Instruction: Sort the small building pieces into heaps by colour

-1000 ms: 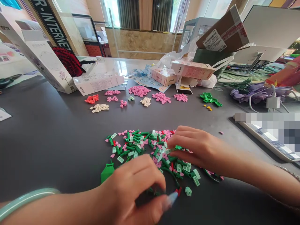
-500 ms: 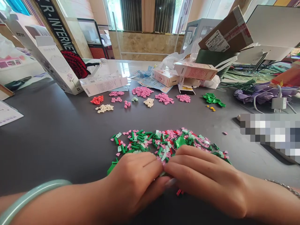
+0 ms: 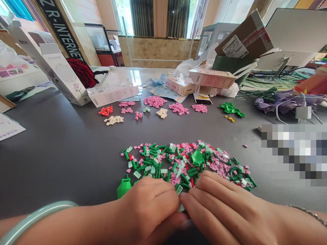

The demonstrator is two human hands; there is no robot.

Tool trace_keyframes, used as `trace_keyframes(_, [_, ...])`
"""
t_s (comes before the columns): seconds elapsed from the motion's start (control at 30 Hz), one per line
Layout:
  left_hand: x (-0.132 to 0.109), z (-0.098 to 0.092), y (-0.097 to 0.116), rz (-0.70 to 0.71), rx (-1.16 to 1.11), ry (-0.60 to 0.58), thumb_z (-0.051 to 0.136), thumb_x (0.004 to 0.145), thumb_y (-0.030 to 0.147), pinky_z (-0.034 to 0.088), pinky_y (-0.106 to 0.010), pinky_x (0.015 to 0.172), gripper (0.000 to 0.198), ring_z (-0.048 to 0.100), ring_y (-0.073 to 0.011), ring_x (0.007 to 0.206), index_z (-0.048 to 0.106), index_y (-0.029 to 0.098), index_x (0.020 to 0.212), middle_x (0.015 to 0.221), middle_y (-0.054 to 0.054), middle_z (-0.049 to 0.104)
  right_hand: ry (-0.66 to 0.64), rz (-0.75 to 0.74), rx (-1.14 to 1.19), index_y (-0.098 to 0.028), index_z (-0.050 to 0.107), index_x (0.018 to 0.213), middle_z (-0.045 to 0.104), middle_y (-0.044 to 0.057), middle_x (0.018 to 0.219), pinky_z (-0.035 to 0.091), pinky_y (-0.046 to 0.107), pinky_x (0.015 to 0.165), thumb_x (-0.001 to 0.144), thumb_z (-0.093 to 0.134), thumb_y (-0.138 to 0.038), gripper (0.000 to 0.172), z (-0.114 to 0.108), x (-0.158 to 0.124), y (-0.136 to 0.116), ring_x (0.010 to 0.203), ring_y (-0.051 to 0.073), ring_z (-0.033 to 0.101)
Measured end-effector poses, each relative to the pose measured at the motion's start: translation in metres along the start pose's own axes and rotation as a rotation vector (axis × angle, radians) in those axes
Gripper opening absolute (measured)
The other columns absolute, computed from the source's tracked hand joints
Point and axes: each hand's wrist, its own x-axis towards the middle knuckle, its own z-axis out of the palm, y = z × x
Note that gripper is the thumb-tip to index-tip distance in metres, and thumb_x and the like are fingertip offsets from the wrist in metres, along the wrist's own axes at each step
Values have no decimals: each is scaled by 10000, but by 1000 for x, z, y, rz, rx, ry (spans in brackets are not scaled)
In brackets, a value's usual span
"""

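A spread pile of small plastic building pieces (image 3: 163,160), mixed green, pink, red and pale mint, lies on the dark table before me. My left hand (image 3: 153,207) is closed at the pile's near edge, its fingers curled under. Beside it my right hand (image 3: 224,207) has its fingers bent and pressed together, the tips meeting the left hand's. Whatever lies between the fingertips is hidden; a pale mint piece (image 3: 182,207) shows in the gap. A larger bright green piece (image 3: 124,188) sits left of my left hand, and another green piece (image 3: 197,158) lies in the pile.
Farther back on the table (image 3: 76,136) sit sorted heaps: pink pieces (image 3: 154,101), red pieces (image 3: 105,110), cream pieces (image 3: 113,120) and green pieces (image 3: 231,108). Boxes (image 3: 212,77) and leaflets stand behind them. At right are purple flowers (image 3: 267,104) and a white charger (image 3: 303,112).
Both hands have drawn back toward me, still together at the fingertips. More of the pile's near side now shows.
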Motion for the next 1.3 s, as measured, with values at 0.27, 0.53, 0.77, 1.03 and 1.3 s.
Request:
trace_keyframes(0.27, [-3,-6,1,-54,-90,-128,153,1022,315,409,-230,586,423,481,-113,577,478,187,783,656,-7,581,-54,-25,142,-252,716,936,623,84,686,557,398,583,887,547,-618,406,9,11,12,712,287,603])
trace_keyframes(0.53, [0,-3,-4,-77,-127,-192,106,1015,387,429,-231,623,438,504,-126,616,454,193,831,720,-15,578,65,-190,36,-194,699,923,624,66,678,510,349,525,966,503,-307,230,0,8,18,623,237,580])
trace_keyframes(0.77, [-2,-2,-2,-145,-272,-174,117,1005,436,456,-239,701,475,527,-138,709,492,186,855,779,-33,580,230,-6,47,-102,675,816,608,102,698,471,383,631,998,306,-84,412,4,4,4,650,220,554])
trace_keyframes(1.03, [8,1,8,-274,-410,-153,146,1009,443,469,-174,666,504,555,-98,647,540,184,832,706,4,588,210,-419,46,-69,639,679,456,34,581,296,322,458,927,458,-51,308,-7,18,28,506,147,372])
trace_keyframes(1.3, [6,8,3,-268,-491,18,168,1008,450,422,-189,568,531,483,-95,557,497,173,696,593,12,500,54,-187,305,-92,555,709,455,37,624,363,275,548,1049,221,-118,478,-11,19,31,559,142,343])
